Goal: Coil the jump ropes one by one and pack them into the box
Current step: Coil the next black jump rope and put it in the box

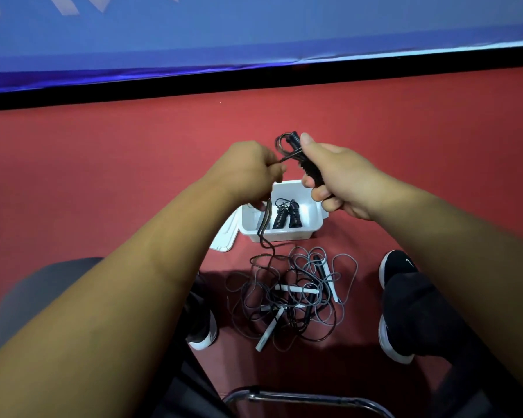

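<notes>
My right hand [332,179] grips the black handles of a jump rope [310,170], with cord wound around them. My left hand [251,170] pinches that rope's black cord [266,236], which hangs down past the box to the floor. Below my hands, a white plastic box [280,233] stands on the red floor. It holds two coiled black jump ropes [286,214]. A tangled pile of grey and black ropes with white handles [293,294] lies on the floor in front of the box.
The box's white lid [224,239] lies at its left side. My feet in black shoes [396,270] flank the rope pile. A metal chair frame [308,398] shows at the bottom edge. A blue banner [254,31] runs along the far side.
</notes>
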The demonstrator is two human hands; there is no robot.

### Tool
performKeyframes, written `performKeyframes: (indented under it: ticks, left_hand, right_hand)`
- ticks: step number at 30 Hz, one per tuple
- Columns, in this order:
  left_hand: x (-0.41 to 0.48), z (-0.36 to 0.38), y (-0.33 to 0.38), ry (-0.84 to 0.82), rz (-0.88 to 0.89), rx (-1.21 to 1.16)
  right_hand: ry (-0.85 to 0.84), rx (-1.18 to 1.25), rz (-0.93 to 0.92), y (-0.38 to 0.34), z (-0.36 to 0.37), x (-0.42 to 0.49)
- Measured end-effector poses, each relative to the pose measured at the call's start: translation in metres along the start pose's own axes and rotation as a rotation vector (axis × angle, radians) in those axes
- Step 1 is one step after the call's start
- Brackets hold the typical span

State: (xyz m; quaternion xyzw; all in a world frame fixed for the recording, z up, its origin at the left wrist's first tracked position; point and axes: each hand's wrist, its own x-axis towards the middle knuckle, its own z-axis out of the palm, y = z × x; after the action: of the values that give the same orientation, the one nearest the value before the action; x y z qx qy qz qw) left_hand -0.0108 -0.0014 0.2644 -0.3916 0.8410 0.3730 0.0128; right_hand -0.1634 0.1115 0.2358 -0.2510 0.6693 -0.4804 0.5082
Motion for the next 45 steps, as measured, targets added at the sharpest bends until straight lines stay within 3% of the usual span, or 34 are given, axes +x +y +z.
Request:
performKeyframes:
  ticks: [3, 5, 12, 20, 24, 27, 31, 36, 39, 45]
  left_hand:
    - [-0.002, -0.007, 0.001, 0.004, 0.014, -0.373]
    - [-0.003, -0.012, -0.001, -0.018, 0.05, -0.474]
    - [0.001, -0.022, -0.013, -0.215, 0.152, -0.423]
    - [0.002, -0.015, -0.013, -0.138, 0.131, -0.198]
    - [0.003, -0.007, -0.013, -0.199, 0.088, -0.087]
    - [0.003, 0.003, -0.015, -0.219, 0.059, 0.055]
    - [0.006, 0.01, -0.016, -0.219, 0.021, 0.046]
    - [0.002, 0.008, -0.016, -0.22, 0.046, -0.204]
    - [0.002, 0.003, -0.016, -0.154, 0.104, -0.238]
    - [0.0, -0.011, -0.012, -0.092, 0.213, -0.335]
  right_hand:
    - [0.01, 0.092, 0.027, -0.001, -0.006, 0.003]
    - [0.008, 0.119, 0.046, -0.003, -0.008, 0.003]
    - [0.052, 0.148, 0.079, -0.01, -0.014, 0.003]
    - [-0.046, 0.137, 0.098, -0.014, -0.013, -0.003]
    - [-0.109, 0.108, 0.116, -0.015, -0.012, -0.007]
    - [-0.183, 0.073, 0.161, -0.012, -0.013, -0.008]
    - [-0.304, 0.129, 0.216, -0.011, -0.013, -0.012]
    - [-0.517, 0.222, 0.275, -0.016, -0.013, -0.02]
    - [-0.63, 0.247, 0.332, -0.016, -0.015, -0.023]
    - [-0.81, 0.083, 0.459, -0.01, -0.012, -0.027]
